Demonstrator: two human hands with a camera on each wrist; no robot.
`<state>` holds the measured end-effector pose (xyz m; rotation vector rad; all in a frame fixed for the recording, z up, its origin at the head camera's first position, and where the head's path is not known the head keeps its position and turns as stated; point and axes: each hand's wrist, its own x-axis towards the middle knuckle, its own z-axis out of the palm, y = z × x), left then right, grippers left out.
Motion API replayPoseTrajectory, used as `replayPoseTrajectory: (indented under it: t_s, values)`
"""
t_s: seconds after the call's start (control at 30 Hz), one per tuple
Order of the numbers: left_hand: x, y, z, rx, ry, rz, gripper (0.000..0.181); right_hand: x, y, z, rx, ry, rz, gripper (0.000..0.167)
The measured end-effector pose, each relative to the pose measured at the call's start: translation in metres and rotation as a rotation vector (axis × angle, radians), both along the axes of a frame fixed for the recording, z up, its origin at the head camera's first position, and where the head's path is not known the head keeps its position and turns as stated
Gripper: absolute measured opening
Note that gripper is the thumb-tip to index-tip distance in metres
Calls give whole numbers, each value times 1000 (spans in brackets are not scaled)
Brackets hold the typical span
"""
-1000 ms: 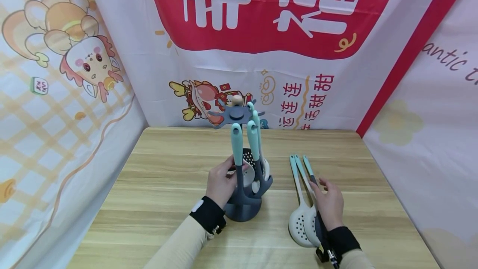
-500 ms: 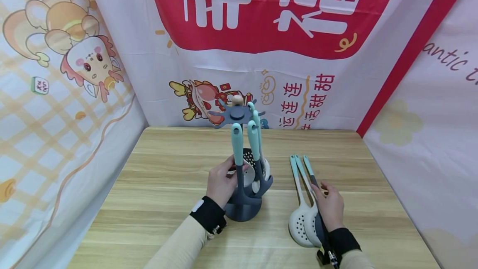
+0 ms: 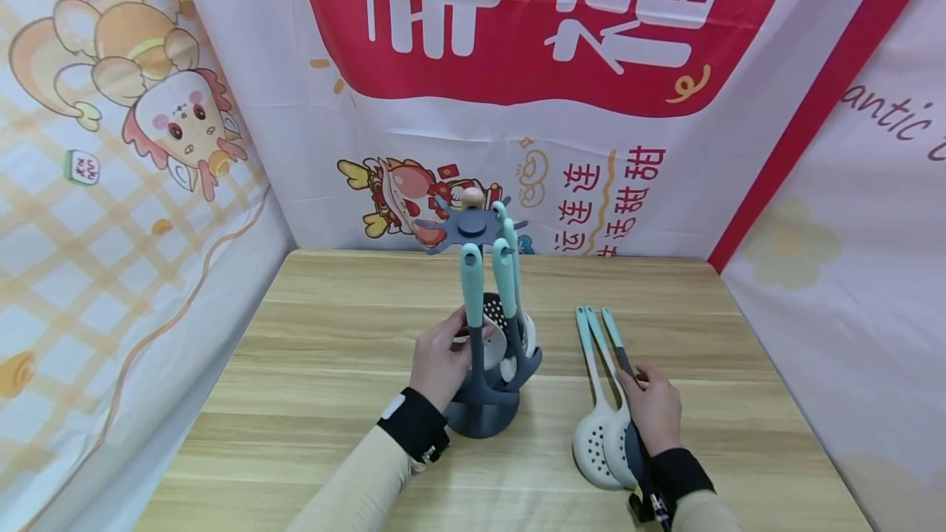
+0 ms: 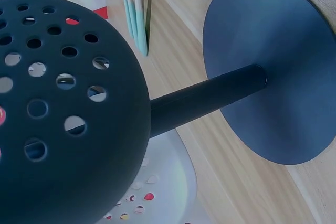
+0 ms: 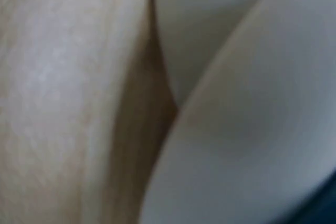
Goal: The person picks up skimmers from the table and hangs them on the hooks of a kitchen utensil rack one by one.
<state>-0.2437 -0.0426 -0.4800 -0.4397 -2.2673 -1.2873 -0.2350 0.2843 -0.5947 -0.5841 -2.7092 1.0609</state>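
Observation:
My left hand [image 3: 438, 361] reaches the left side of a dark utensil rack [image 3: 484, 420]. Its fingers curl round the dark neck of a front utensil with a turquoise handle [image 3: 471, 286]. In the left wrist view a dark perforated head [image 4: 113, 145] hides part of the rack's pole; the left hand is out of that view. At the right, my right hand [image 3: 656, 409] pinches the neck of a dark utensil with a turquoise handle [image 3: 610, 325], lying on the table. The hand and wristband partly cover its head. Two pale skimmers [image 3: 594, 448] lie beside it, overlapping.
More turquoise-handled utensils [image 3: 504, 277] hang on the rack, with a pale perforated head [image 3: 493, 349] among them. The wooden table [image 3: 318, 335] meets a printed cloth [image 3: 384, 126] at its back edge. Blurred pale utensil heads [image 5: 252, 140] fill much of the right wrist view.
My right hand's fingers have closed in slightly at the dark utensil's neck. The left hand and the rack have kept their places.

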Motion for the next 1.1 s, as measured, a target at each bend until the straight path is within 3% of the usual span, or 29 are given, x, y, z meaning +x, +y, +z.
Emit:
replayPoseTrajectory:
  t_s: [0.17,0.27,0.4,0.53,1.1]
  values:
    - [0,-3,1,-27,19,-46,23,-2,3,-1,26,-83,33,52]
    - [-2,-7,-2,-33,20,-126,24,-3,3,-1,29,-127,44,54]
    - [-3,-14,-4,2,-37,-257,29,-3,2,-1,31,-134,49,50]
    - [-5,-17,-3,13,-62,-316,27,-3,1,0,55,-115,42,43]
    - [-8,-18,-1,1,-9,-273,18,-3,-1,-1,105,-120,36,38]
